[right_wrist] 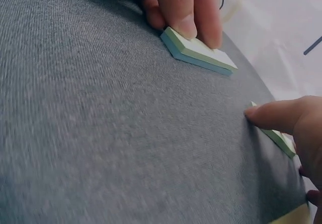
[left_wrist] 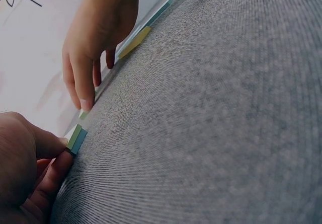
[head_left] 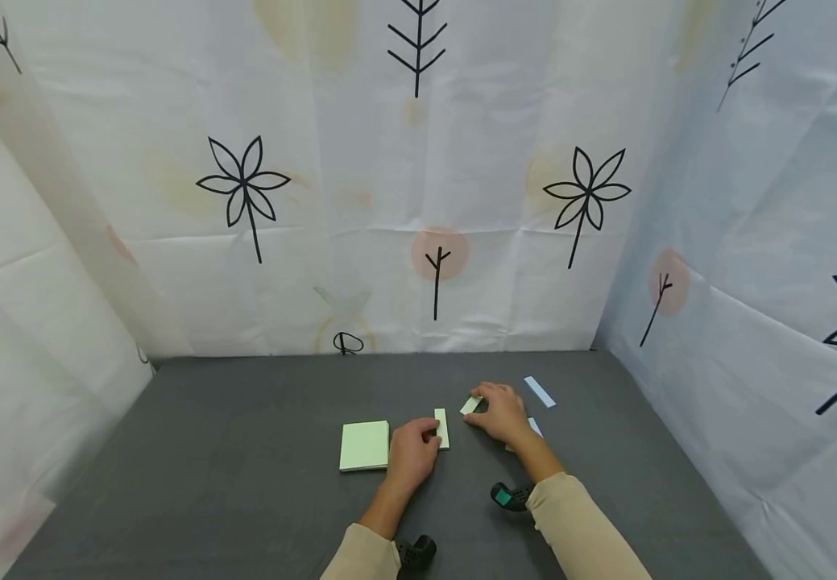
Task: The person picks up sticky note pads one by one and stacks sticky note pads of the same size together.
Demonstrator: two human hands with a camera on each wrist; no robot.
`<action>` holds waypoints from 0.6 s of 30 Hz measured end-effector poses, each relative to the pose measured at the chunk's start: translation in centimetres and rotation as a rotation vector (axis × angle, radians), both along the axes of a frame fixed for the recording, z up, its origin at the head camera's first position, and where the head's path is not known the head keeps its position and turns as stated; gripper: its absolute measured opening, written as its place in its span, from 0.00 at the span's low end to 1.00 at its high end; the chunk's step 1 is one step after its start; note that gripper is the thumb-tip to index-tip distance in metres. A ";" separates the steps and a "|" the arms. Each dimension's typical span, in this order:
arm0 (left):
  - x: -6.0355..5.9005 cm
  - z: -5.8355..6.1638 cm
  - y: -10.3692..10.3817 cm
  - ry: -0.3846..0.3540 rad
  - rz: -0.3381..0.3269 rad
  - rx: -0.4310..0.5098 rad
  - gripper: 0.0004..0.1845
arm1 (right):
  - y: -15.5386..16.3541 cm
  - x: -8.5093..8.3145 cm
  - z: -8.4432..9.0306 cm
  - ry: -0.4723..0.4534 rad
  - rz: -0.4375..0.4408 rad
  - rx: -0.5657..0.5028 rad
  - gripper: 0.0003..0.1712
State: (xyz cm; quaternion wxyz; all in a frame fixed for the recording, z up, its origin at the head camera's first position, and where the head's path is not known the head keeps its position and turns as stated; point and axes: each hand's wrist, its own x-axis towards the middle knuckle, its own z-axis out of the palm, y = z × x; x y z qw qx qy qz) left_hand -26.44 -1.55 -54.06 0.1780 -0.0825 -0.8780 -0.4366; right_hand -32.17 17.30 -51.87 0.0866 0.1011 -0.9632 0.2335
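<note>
In the head view, my left hand [head_left: 412,453] holds the near part of a narrow sticky-note pad [head_left: 443,433]. This pad is pale green on top of blue, as its edge [right_wrist: 201,58] shows in the right wrist view; thumb and fingertips are at its end. Further right, my right hand [head_left: 503,412] has thumb and fingers at opposite ends of a second narrow pale green pad [head_left: 470,405], which lies tilted relative to the first. In the right wrist view this green pad [right_wrist: 279,141] is partly hidden behind the index finger. A small gap separates the two pads.
A square pale green sticky-note pad [head_left: 364,445] lies left of my left hand. Beyond my right hand is a light blue strip [head_left: 540,391]; another blue strip [head_left: 535,427] is partly covered by that hand. A yellow strip [left_wrist: 135,43] lies nearby. Patterned cloth walls [head_left: 389,282] enclose the grey table.
</note>
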 end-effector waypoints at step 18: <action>-0.1 0.0 0.1 0.011 -0.004 -0.005 0.11 | 0.9 0.8 -0.3 0.330 0.177 0.106 0.17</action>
